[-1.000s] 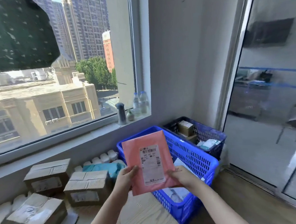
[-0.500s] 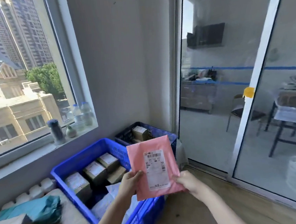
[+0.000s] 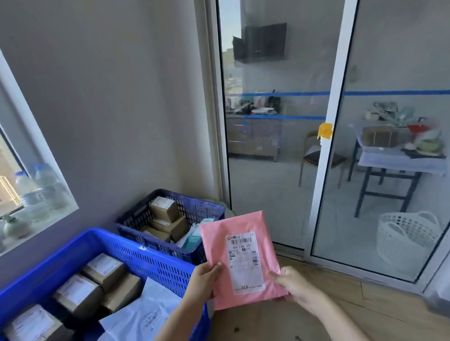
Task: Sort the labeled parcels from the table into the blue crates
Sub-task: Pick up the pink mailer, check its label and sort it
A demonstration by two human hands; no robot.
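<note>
The pink parcel (image 3: 240, 259) is held upright in both hands, label side toward the camera, long axis approx. vertical with a slight tilt. The left hand (image 3: 203, 281) is closed on the lower left edge, thumb on the front face. The right hand (image 3: 296, 285) is closed on the lower right corner, fingers (image 3: 276, 277) pinching the edge. The parcel is clear of all surfaces; no contact w/ either crate.

Key relation: the parcel hangs just past the right end of the near blue crate (image 3: 64, 250) and in front of, slightly right of, the far dark-blue crate (image 3: 191, 202). Both crates lie to the left of the parcel, so either drop calls for a leftward move; the left hand is the nearer one to both.

The near crate already holds cardboard boxes (image 3: 78, 292) and white poly mailers (image 3: 138, 322); the far crate holds smaller boxes (image 3: 164, 209) and a teal packet. Label text is partly legible, but the matching crate cannot be told from it. Judged step: label check done or in progress, crate choice pending.
</note>
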